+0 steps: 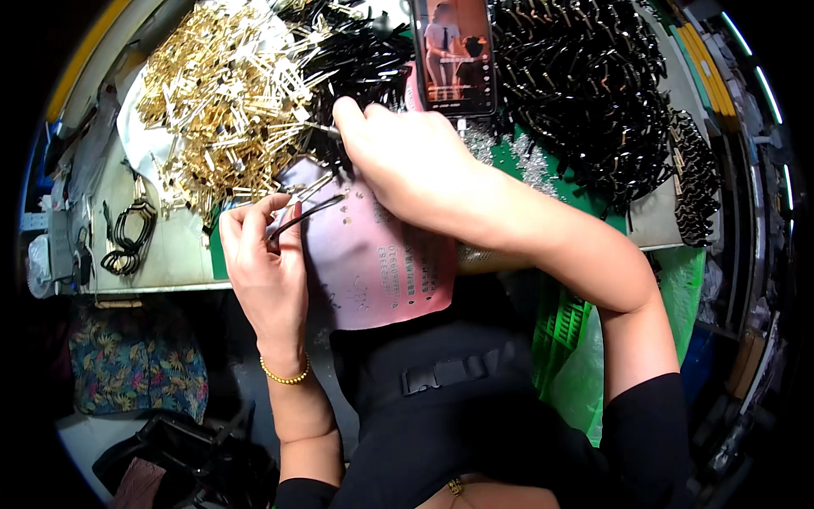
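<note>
My left hand (267, 254), with a yellow beaded bracelet at the wrist, pinches a thin black cord (318, 208) between thumb and fingers. The cord's free end points up and right over a pink printed sheet (348, 280). My right hand (403, 157) is closed at the edge of the piles, palm down; what its fingertips hold, if anything, is hidden. Left of it lies a big heap of thin gold-coloured metal pieces (212, 102). Beyond its fingers is a pile of thin black strips (356, 59). A few small gold-coloured bits rest on the sheet.
A phone (455, 55) playing a video stands at the back. Tiny silvery pieces (530, 161) lie on a green mat, beside a large heap of shiny black pieces (585, 102). Black cord loops (127, 242) sit at the table's left; a green basket (564, 327) is below its right front edge.
</note>
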`<state>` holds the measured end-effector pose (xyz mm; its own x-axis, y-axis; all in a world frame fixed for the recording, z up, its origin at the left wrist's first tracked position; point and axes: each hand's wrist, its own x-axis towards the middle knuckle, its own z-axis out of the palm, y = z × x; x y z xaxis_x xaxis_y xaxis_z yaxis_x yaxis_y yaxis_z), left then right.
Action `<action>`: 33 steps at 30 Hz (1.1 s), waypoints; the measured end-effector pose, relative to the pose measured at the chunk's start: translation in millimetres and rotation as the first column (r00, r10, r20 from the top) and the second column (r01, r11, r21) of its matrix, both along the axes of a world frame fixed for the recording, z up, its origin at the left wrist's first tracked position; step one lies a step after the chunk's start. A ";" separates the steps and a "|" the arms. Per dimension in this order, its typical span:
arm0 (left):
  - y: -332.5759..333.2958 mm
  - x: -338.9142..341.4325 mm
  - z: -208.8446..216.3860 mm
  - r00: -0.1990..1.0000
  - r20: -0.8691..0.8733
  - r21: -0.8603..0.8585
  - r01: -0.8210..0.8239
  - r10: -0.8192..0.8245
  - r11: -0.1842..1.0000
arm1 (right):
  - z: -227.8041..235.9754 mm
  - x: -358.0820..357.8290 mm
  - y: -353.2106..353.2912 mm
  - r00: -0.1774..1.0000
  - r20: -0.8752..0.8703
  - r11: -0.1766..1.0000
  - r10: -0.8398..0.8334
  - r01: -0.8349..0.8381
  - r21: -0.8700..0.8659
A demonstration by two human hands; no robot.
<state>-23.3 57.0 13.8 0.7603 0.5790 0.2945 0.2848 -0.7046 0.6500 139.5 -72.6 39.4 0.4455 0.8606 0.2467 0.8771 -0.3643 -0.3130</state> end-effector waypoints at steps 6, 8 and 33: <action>0.0 15.6 -1.7 0.990 -0.139 0.218 0.032 -0.002 0.975 | 20.1 5.4 -41.0 0.944 -0.328 0.999 -0.031 0.031 -0.006; -1.4 18.7 -3.0 0.993 -0.115 0.215 0.032 -0.008 0.976 | 24.6 5.2 -60.9 0.891 -0.453 0.998 -0.042 0.056 0.017; -124.4 3.4 14.0 0.782 0.189 -0.338 0.620 -0.594 0.708 | 35.3 -52.6 -177.4 0.067 -0.992 0.766 0.111 0.629 0.128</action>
<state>-19.9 -67.4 27.8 0.9731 0.0706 0.2195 -0.1705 -0.4204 0.8912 87.0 -250.1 74.8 0.7624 0.5528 -0.3363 -0.4131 0.0159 -0.9105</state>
